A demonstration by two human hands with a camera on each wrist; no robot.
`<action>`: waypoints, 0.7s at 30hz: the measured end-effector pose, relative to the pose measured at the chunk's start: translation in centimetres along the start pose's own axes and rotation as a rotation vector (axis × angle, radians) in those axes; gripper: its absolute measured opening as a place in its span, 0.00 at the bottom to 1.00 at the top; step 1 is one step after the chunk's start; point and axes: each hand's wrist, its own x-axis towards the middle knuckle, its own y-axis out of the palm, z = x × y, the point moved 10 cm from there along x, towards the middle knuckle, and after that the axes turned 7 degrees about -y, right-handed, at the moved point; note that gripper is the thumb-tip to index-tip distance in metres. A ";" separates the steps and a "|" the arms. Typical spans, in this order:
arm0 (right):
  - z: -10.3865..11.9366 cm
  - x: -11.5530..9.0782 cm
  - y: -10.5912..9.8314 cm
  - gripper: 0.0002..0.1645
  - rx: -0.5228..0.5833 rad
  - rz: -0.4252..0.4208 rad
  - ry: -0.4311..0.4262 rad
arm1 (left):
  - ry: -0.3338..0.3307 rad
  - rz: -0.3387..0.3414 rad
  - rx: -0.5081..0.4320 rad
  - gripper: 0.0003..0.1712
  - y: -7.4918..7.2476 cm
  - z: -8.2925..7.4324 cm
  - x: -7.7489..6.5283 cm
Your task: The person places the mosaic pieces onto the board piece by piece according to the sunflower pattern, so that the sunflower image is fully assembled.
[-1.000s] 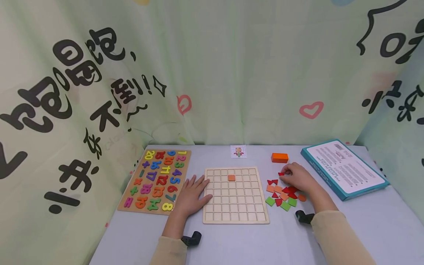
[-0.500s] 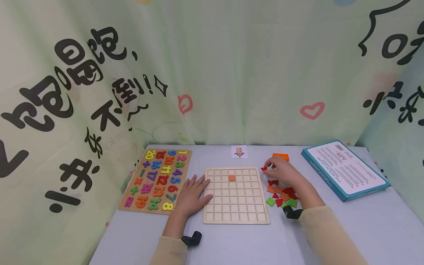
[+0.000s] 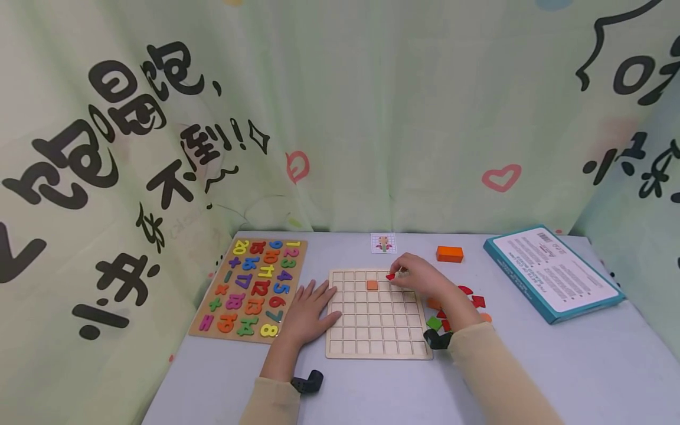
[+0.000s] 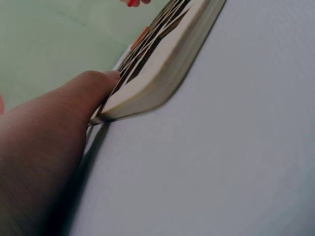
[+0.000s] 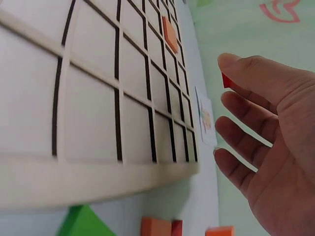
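Note:
A wooden grid board [image 3: 379, 356] lies flat on the table, with one orange square tile [image 3: 372, 285] in a cell near its far edge. My left hand [image 3: 305, 319] rests spread out at the board's left side; in the left wrist view its thumb [image 4: 93, 83] lies on the board's edge. Between thumb and index finger, my right hand [image 3: 422, 277] pinches a small red tile [image 3: 390, 276] close over the board's far edge, right of the orange square. The right wrist view shows the other fingers loosely bent, and most of the red tile [image 5: 226, 81] covered by the fingertips.
Loose red, orange and green tiles [image 3: 434, 323] lie right of the board, partly behind the right forearm. An orange block [image 3: 450, 254] and a teal box [image 3: 555, 274] stand farther right. At the back lies a small picture card [image 3: 383, 243]; a number puzzle [image 3: 249, 289] is on the left.
My right hand has carried the red tile leftward from above the loose pieces to the far part of the board. The left hand has stayed in place.

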 end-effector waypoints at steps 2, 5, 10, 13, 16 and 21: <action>0.4 0.4 0.5 0.08 0.003 0.008 -0.011 | 0.001 -0.001 -0.004 0.41 0.0 0.0 0.0; 1.2 0.9 1.3 0.07 0.006 0.016 -0.042 | -0.001 0.000 -0.002 0.41 0.0 0.0 0.0; 2.5 1.7 2.6 0.07 -0.010 0.028 -0.098 | -0.005 0.008 0.006 0.42 0.1 0.0 0.1; 2.9 2.1 3.3 0.07 -0.031 0.031 -0.101 | -0.009 0.014 0.002 0.42 0.0 0.0 0.1; 3.1 2.6 3.8 0.07 -0.038 0.029 -0.092 | -0.009 0.015 0.004 0.42 0.0 -0.1 0.1; 3.2 3.3 4.4 0.06 -0.053 0.016 -0.098 | -0.001 0.009 0.003 0.41 -0.1 -0.1 0.0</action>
